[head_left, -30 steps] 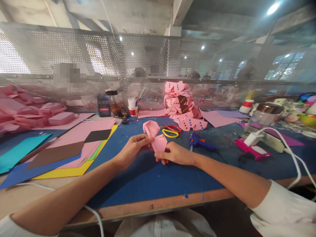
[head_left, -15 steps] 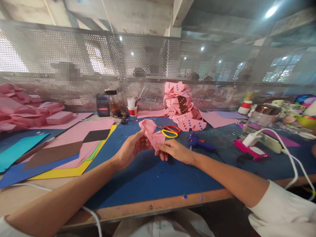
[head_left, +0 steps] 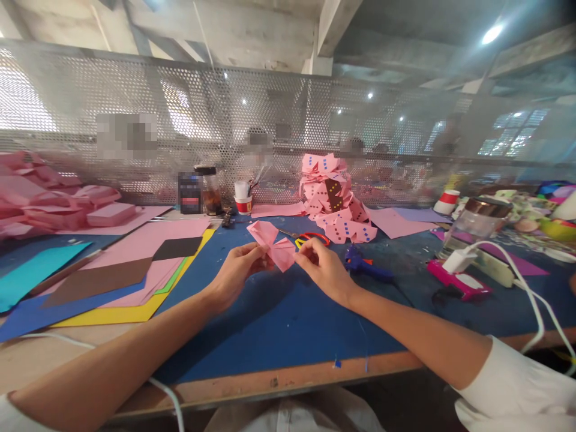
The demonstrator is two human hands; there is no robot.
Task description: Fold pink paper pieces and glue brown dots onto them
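Observation:
A folded pink paper bow (head_left: 282, 254) is held above the blue table mat, its two flared ends spread left and right. My left hand (head_left: 243, 264) is closed, pinching the bow near its middle with thumb and fingers. My right hand (head_left: 321, 264) is closed too, thumb and fingertip at the bow's right edge. Just behind the hands lie scissors (head_left: 318, 237) with red and yellow handles, partly covered by my right hand. A blue glue gun (head_left: 366, 264) rests to the right of that hand.
Colored paper sheets (head_left: 101, 276) lie at left, near a pink paper pile (head_left: 54, 201). At the back stands a stack of dotted pink bows (head_left: 330, 192), with a paper cup (head_left: 243, 204) and a jar (head_left: 210, 195). A pink power strip (head_left: 456, 281) with white cables sits right.
The bow has turned so that both ends spread more openly and level. My right hand has risen slightly, moving from the bow's lower part to its right edge, over the scissors.

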